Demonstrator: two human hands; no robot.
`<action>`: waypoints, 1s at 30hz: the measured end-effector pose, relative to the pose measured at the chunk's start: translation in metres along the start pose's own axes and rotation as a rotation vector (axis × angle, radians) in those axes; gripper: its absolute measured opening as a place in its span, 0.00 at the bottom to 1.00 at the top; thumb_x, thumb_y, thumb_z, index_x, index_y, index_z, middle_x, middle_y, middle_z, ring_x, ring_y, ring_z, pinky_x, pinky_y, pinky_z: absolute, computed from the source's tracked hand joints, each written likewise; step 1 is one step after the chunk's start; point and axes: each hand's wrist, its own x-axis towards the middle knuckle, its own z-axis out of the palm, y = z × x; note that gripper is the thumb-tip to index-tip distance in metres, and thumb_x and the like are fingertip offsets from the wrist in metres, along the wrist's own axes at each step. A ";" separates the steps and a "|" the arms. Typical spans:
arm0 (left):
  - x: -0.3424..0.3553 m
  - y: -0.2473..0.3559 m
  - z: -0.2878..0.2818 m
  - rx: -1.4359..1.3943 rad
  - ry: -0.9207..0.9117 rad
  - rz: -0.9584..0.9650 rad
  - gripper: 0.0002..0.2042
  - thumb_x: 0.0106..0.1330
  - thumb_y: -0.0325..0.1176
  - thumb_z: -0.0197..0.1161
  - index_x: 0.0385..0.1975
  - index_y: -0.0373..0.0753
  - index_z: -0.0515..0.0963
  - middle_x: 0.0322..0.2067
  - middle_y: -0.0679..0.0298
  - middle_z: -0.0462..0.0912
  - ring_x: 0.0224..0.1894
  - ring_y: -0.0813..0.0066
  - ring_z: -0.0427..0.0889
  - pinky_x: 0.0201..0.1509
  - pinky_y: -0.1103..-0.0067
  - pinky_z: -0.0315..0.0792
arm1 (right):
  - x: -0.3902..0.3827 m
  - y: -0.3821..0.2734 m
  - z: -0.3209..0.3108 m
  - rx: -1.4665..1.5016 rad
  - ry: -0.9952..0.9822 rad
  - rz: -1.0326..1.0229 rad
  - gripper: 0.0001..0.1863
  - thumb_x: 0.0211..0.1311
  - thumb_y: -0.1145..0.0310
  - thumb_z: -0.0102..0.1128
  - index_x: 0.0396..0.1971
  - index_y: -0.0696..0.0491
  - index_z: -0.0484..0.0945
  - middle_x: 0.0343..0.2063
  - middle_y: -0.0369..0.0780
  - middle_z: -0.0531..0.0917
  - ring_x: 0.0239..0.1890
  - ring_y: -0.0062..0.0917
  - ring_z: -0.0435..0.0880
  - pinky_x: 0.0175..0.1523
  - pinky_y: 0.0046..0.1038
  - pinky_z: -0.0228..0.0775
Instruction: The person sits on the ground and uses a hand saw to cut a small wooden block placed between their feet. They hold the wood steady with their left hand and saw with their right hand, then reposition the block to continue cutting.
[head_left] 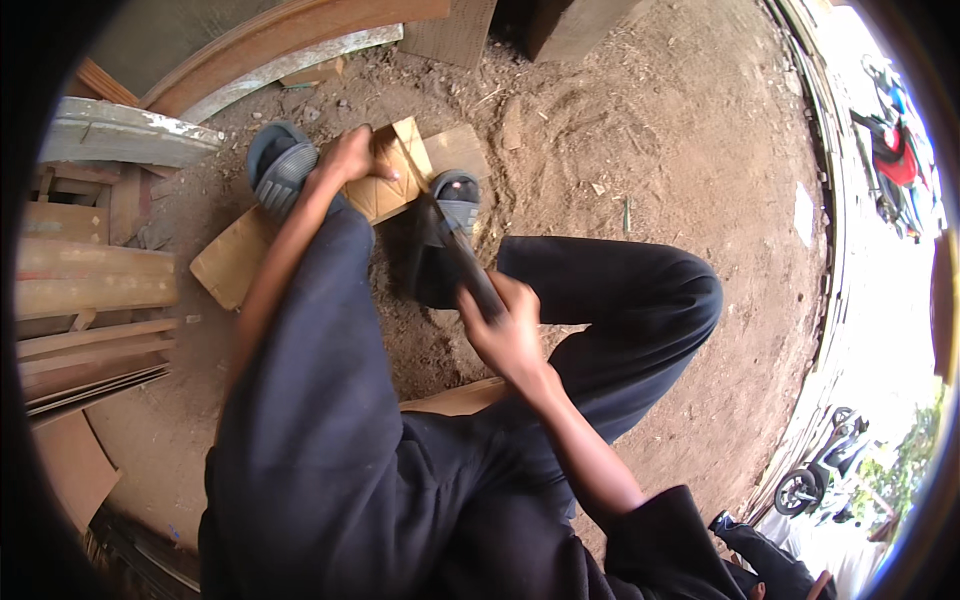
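Observation:
A pale wood block (402, 160) with dark lines on its face lies between my feet. My left hand (350, 160) is closed on its left side; a dark patch beside the fingers is too blurred to name. My right hand (508, 325) grips the handle of a long dark hand tool (460, 250). Its far end slants up to the block's lower right edge, next to my right foot. Motion blur hides whether the tool touches the wood, and its exact kind. Beneath the block a wooden plank (232, 262) runs from lower left to upper right.
My feet, in grey slide sandals (283, 165), flank the block. Stacked boards (95, 275) line the left side, and a curved wooden piece (300, 40) lies at the far left. Bare dirt (640, 150) spreads right. Motorcycles (800, 490) and another person's legs (765, 550) show at the right.

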 end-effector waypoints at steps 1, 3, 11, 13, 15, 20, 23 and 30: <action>0.000 0.011 0.004 -0.016 0.016 0.030 0.44 0.31 0.60 0.78 0.46 0.32 0.73 0.47 0.45 0.78 0.52 0.52 0.77 0.54 0.65 0.71 | 0.022 0.003 0.009 0.055 0.041 0.039 0.11 0.56 0.70 0.60 0.22 0.63 0.74 0.11 0.42 0.70 0.17 0.17 0.66 0.23 0.28 0.62; -0.004 0.016 -0.004 -0.049 0.013 0.087 0.45 0.31 0.59 0.79 0.47 0.32 0.73 0.48 0.44 0.78 0.52 0.51 0.77 0.54 0.67 0.71 | 0.046 -0.004 0.023 0.083 -0.005 0.154 0.14 0.56 0.68 0.60 0.22 0.64 0.72 0.12 0.44 0.70 0.17 0.18 0.65 0.24 0.30 0.64; -0.005 0.014 -0.007 -0.014 -0.008 0.018 0.44 0.31 0.61 0.77 0.45 0.32 0.73 0.46 0.44 0.78 0.52 0.51 0.77 0.54 0.65 0.71 | -0.009 -0.004 -0.014 0.078 -0.013 0.084 0.08 0.58 0.74 0.57 0.22 0.62 0.74 0.11 0.37 0.68 0.16 0.13 0.66 0.22 0.24 0.60; 0.000 0.008 -0.001 0.017 -0.031 0.019 0.45 0.30 0.63 0.76 0.46 0.33 0.73 0.47 0.45 0.78 0.53 0.52 0.77 0.54 0.64 0.71 | 0.032 -0.006 0.006 0.019 -0.036 0.131 0.11 0.56 0.71 0.59 0.21 0.63 0.73 0.13 0.46 0.72 0.17 0.26 0.72 0.26 0.30 0.66; -0.001 0.008 0.000 -0.006 -0.014 0.067 0.47 0.29 0.64 0.76 0.46 0.33 0.72 0.47 0.45 0.78 0.53 0.52 0.77 0.54 0.64 0.71 | 0.041 -0.004 0.016 0.035 -0.030 0.135 0.11 0.58 0.72 0.59 0.21 0.62 0.72 0.12 0.40 0.68 0.17 0.15 0.64 0.23 0.27 0.61; 0.004 0.004 0.009 0.011 -0.060 0.007 0.46 0.30 0.64 0.76 0.45 0.33 0.72 0.48 0.46 0.78 0.52 0.51 0.77 0.56 0.64 0.70 | -0.028 0.003 -0.012 0.073 -0.021 0.111 0.06 0.58 0.76 0.56 0.25 0.62 0.76 0.12 0.35 0.71 0.17 0.11 0.69 0.24 0.20 0.62; -0.006 0.008 -0.001 0.037 0.007 -0.005 0.45 0.30 0.62 0.76 0.45 0.32 0.72 0.48 0.47 0.77 0.52 0.53 0.77 0.55 0.65 0.71 | -0.003 0.001 0.001 0.029 -0.014 0.017 0.08 0.58 0.73 0.57 0.23 0.61 0.74 0.12 0.39 0.69 0.15 0.15 0.67 0.23 0.24 0.61; 0.003 0.003 0.009 0.017 -0.015 0.038 0.47 0.32 0.59 0.78 0.47 0.26 0.71 0.48 0.40 0.76 0.53 0.51 0.77 0.56 0.65 0.71 | -0.006 0.003 -0.005 0.055 -0.029 0.032 0.06 0.57 0.75 0.57 0.24 0.62 0.74 0.12 0.40 0.69 0.17 0.14 0.67 0.24 0.24 0.63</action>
